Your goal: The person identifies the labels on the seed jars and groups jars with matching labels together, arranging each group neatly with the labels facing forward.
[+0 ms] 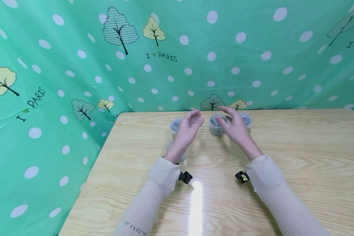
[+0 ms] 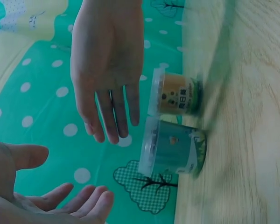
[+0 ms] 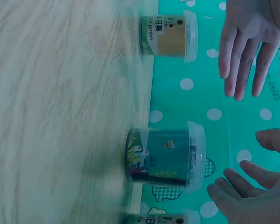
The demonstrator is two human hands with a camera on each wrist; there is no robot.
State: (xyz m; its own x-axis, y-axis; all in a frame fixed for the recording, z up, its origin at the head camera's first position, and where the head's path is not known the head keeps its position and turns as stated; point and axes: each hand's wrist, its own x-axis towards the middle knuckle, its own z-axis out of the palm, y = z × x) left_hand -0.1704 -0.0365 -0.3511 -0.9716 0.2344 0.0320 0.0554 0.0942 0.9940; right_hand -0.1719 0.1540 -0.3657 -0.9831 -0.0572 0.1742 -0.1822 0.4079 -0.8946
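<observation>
Both hands hover over the far part of the table with fingers loosely bent and holding nothing. My left hand [image 1: 188, 127] is above and just right of a small lidded tub [image 1: 174, 125], brown-labelled in the right wrist view. The right hand [image 1: 236, 127] overlaps the edge of a teal tub [image 1: 216, 128] with a clear lid, standing between the hands. Behind the right hand stands another tub [image 1: 246, 120], whose brown label [image 2: 176, 94] shows in the left wrist view. A further clear-lidded tub [image 1: 182, 158] is partly hidden under the left wrist.
The tubs stand on a light wood-grain table [image 1: 306, 164]. A green curtain [image 1: 188, 88] with white dots and trees hangs along its back and left side. Black wrist cameras [image 1: 185, 177] sit below each sleeve cuff, and a bright reflection lies in front.
</observation>
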